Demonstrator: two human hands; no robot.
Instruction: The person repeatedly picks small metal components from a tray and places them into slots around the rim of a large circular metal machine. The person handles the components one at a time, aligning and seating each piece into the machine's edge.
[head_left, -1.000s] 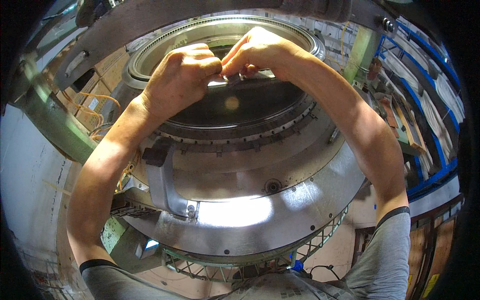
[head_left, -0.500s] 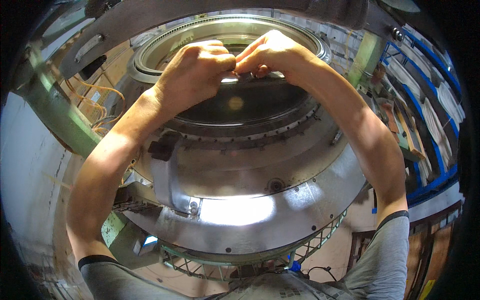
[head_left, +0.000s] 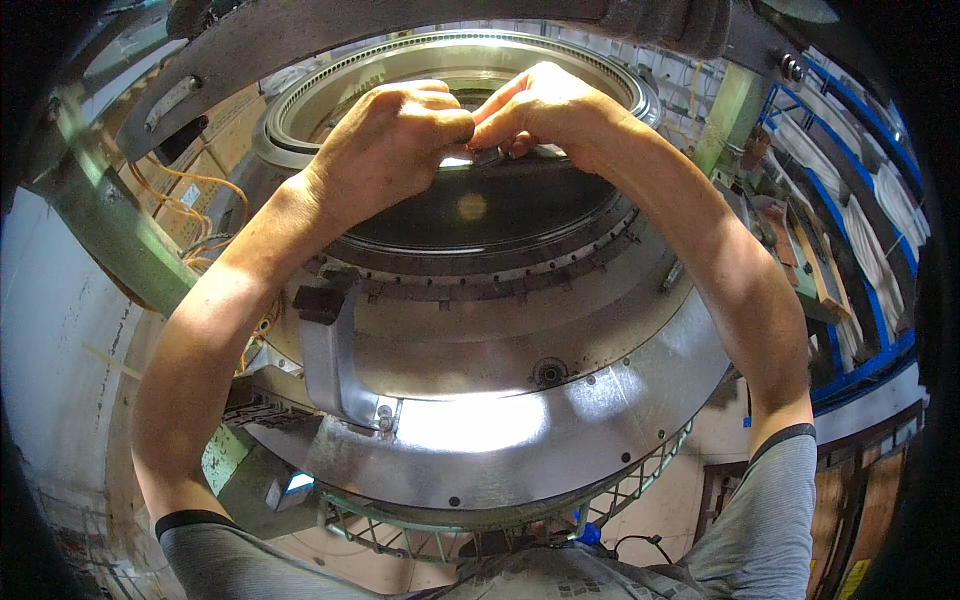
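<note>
Both hands meet at the near edge of a large round metal machine. My left hand [head_left: 395, 140] is closed, its fingers curled and its thumb side touching the fingertips of the other hand. My right hand [head_left: 555, 110] is bent at the wrist, thumb and index finger pinched together. Just under the fingertips a small grey metal piece [head_left: 487, 156] shows in part; most of what the fingers hold is hidden. Below the hands lies a dark, glossy curved surface [head_left: 500, 205]. Beyond them rises a metal ring [head_left: 285, 125] with fine teeth along its inner edge.
A metal bracket [head_left: 335, 350] stands on the broad lower ring [head_left: 470, 465]. Overhead crosses a dark curved arm [head_left: 440, 25]. Green posts [head_left: 125, 235] flank the machine, with orange cables [head_left: 235, 195] at left. White bundles hang on a blue rack [head_left: 880, 345] at right.
Both hands stay nearly in place, with a slight shift of the fingers. More of the small grey piece shows beneath them. The bracket's top looks slightly further left.
</note>
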